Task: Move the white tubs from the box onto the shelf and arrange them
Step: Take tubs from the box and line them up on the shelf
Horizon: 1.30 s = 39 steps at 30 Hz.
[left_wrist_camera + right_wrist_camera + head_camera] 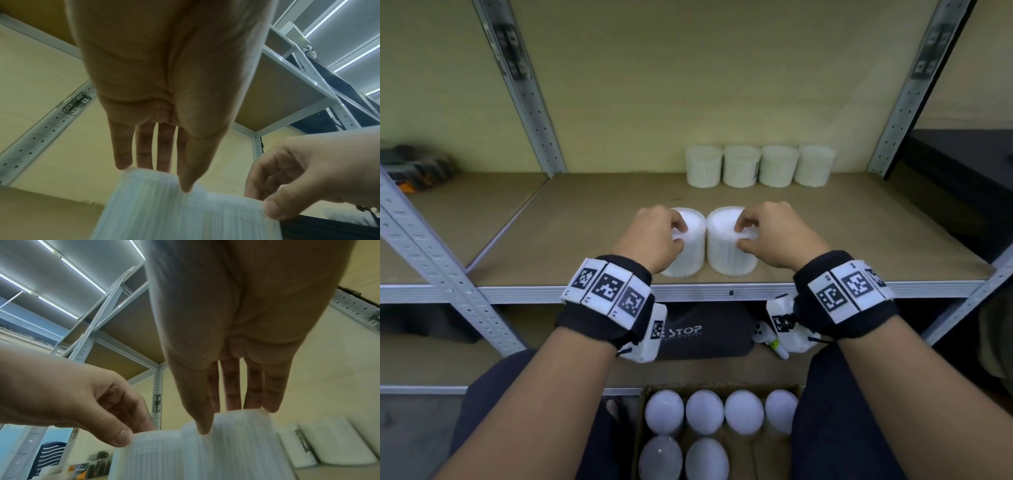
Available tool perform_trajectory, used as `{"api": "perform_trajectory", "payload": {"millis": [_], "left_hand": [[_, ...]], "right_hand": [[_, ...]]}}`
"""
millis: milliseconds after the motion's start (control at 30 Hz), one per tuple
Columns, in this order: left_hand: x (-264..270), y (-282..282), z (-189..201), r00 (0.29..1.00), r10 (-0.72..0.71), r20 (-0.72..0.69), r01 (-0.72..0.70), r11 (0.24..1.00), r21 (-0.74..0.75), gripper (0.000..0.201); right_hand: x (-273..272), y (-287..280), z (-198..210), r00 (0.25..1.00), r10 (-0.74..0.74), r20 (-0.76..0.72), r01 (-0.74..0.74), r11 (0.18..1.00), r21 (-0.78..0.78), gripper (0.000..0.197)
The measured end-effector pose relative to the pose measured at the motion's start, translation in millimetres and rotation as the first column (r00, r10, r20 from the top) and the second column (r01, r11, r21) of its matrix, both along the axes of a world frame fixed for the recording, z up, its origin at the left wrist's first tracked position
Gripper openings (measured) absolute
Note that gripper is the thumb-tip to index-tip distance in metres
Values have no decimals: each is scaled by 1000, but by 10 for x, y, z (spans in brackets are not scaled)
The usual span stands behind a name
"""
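Two white ribbed tubs stand side by side, touching, near the front of the brown shelf board (585, 222). My left hand (681, 235) grips the top of the left tub (693, 253) between thumb and fingertips. My right hand (740, 236) holds the top of the right tub (726, 257) the same way. The left wrist view shows my left hand (164, 178) on its tub (154, 211). The right wrist view shows my right hand (228, 420) on its tub (236, 451). Several more tubs stand in a row (760, 166) at the back right. Others sit in the cardboard box (774, 459) below.
Grey perforated uprights (534, 113) frame the shelf bay at left and right. A black bag marked STOP (705, 332) lies on the lower shelf. Dark and orange items (417, 168) sit on the neighbouring shelf at left. Bare board lies left of the back row.
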<state>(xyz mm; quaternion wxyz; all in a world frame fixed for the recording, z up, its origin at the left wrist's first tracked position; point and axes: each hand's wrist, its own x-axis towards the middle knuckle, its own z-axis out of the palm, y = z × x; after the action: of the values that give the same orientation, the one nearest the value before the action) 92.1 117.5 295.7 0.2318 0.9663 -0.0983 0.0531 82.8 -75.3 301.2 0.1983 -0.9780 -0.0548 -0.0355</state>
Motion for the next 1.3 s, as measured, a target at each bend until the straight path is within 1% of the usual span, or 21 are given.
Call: {"api": "perform_trajectory", "payload": {"millis": [133,333,533,800,933,1033,1167,1300], "left_hand": [[152,136,1,999,40,15,-40,999,-9,28],[431,349,-80,995,82,58,-84,996,32,29],[888,543,-110,991,127,42,-129,991,46,29],[1527,725,-144,986,162,48,-165,984,68,28],[1852,785,-133,988,147,46,-150,986,70,29],[2081,833,-133,989,138,54,-142,986,84,29],[2361,879,-143,988,132,75,-139,985,101,28],[2580,901,-124,990,118,75,-127,984,122,29]], "right_hand": [[261,146,-28,999,37,17,-36,999,-16,27],[745,403,-82,994,108,23,-107,994,-38,22],[1227,602,-113,987,150,50,-150,989,-1,22],[1824,845,-102,986,160,52,-159,987,-23,22],[2109,937,-100,987,148,63,-147,989,-18,23],[2309,1009,-105,984,150,92,-147,988,-44,24],[2582,1075,-162,972,190,138,-174,977,-122,25],[2826,1093,-199,969,191,157,-170,976,-134,22]]}}
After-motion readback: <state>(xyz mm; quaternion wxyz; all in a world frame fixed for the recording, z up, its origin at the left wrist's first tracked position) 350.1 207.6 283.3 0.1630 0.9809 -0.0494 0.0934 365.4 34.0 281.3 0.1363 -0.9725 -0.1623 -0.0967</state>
